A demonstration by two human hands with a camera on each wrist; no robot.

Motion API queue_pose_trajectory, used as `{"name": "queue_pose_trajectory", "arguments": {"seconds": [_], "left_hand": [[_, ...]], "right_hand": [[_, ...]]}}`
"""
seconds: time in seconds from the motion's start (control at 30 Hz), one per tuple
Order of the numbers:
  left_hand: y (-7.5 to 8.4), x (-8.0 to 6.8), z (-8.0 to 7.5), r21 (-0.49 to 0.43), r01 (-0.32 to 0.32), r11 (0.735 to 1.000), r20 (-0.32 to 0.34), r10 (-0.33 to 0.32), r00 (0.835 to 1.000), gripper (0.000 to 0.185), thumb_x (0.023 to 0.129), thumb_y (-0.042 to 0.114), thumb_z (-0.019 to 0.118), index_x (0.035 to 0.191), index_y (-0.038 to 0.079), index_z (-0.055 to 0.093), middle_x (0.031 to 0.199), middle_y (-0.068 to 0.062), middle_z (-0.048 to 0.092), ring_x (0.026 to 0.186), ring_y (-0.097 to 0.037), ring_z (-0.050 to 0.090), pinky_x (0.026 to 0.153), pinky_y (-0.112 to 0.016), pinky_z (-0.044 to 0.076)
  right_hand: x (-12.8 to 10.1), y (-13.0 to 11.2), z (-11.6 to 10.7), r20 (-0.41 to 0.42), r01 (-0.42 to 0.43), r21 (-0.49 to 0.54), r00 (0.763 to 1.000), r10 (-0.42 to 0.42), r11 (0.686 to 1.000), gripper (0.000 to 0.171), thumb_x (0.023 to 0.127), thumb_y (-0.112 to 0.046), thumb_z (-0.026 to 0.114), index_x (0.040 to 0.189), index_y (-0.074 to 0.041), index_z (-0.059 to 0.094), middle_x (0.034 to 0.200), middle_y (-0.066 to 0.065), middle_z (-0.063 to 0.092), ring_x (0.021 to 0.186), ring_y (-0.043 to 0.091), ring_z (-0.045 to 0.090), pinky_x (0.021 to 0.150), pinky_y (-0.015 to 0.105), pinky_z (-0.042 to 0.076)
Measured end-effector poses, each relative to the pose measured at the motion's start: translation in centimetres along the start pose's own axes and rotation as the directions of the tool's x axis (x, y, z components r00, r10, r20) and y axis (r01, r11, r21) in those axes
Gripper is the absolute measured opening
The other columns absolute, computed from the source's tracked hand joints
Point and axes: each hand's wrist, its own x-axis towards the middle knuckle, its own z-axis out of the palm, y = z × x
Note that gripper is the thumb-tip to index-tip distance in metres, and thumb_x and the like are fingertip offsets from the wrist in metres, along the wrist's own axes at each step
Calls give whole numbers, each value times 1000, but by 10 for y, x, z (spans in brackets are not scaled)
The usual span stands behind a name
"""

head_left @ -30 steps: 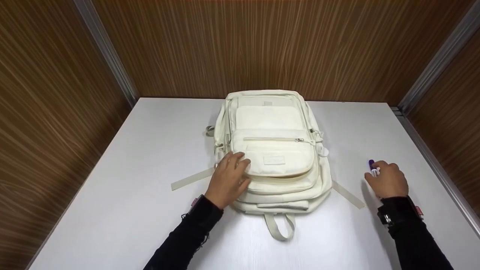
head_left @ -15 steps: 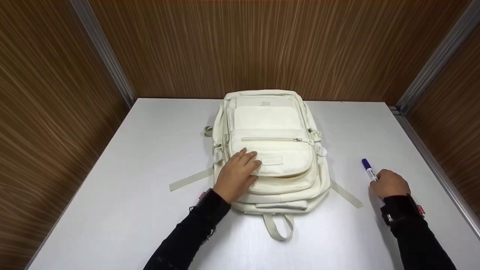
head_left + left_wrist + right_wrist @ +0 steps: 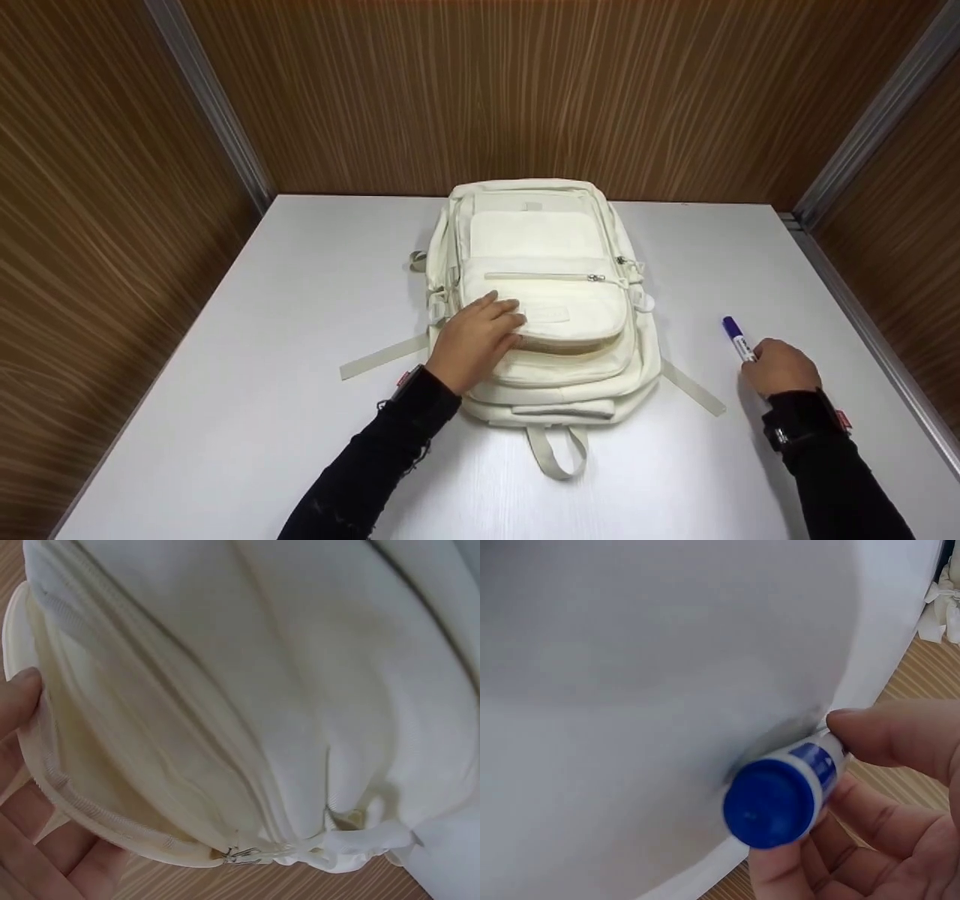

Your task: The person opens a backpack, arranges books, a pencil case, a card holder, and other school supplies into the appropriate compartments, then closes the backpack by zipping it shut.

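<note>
In the head view, a cream backpack [image 3: 544, 300] is seen lying flat in the middle of a white table [image 3: 225, 420], with wood-panelled walls around it. Compared with a second ago, the left hand [image 3: 478, 341] has been slid from the bag's left edge onto the front pocket [image 3: 559, 319], and the pocket's lip is now lifted so that a dark gap shows beneath it, where half a second ago it lay nearly flat; the pocket can be judged to be held open. The right hand [image 3: 780, 366], resting on the table well to the right of the bag, has been drawn back a little, and the blue-capped marker [image 3: 737, 339] now sticks out past the fingers and points away from the person. In the left wrist view, the pocket's open mouth is seen close up, its zipped edge [image 3: 105, 821] curving round the opening and lifted by the fingertips [image 3: 19, 694], which are curled under the rim; the zipper pull [image 3: 238, 855] lies at the end of the opening. In the right wrist view, the marker [image 3: 780, 795] is pinched between thumb and fingers [image 3: 896, 736], cap on, with the grip closed firmly round its barrel, just above the table.
</note>
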Motion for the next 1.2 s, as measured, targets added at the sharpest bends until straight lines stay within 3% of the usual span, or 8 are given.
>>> {"name": "queue_pose_trajectory", "arguments": {"seconds": [0.23, 0.5, 0.93, 1.2], "left_hand": [[3, 15, -8, 11, -17, 1000, -96, 18, 995, 17, 93, 23, 65, 107, 15, 73, 108, 1, 74, 103, -16, 69, 90, -27, 54], [2, 41, -26, 46, 29, 998, -200, -20, 980, 14, 94, 25, 63, 97, 16, 72, 93, 3, 76, 83, -17, 72, 69, -30, 57], [2, 66, -46, 51, 144, 988, -189, -132, 973, 20, 97, 29, 57, 101, 16, 71, 93, 3, 74, 80, -19, 73, 62, -34, 56], [0, 71, -50, 38, 182, 983, -170, -173, 970, 21, 98, 30, 55, 104, 16, 70, 95, 2, 74, 81, -20, 73, 62, -36, 57]], "right_hand": [[0, -2, -3, -72, 63, 17, 995, -62, 998, 32, 85, -7, 53, 101, 20, 58, 74, 26, 62, 60, 28, 53, 47, 32, 37], [0, -17, -7, -129, 101, 41, 987, -95, 994, 35, 87, -10, 53, 109, 17, 57, 79, 27, 65, 63, 29, 57, 48, 32, 37], [-11, -64, -8, -246, 218, 28, 947, -205, 976, 32, 85, -9, 59, 108, 13, 61, 81, 24, 59, 62, 28, 55, 50, 32, 37], [-19, -109, -5, -313, 333, -11, 894, -320, 943, 25, 83, -7, 62, 106, 5, 65, 80, 18, 59, 61, 27, 54, 52, 37, 39]]}}
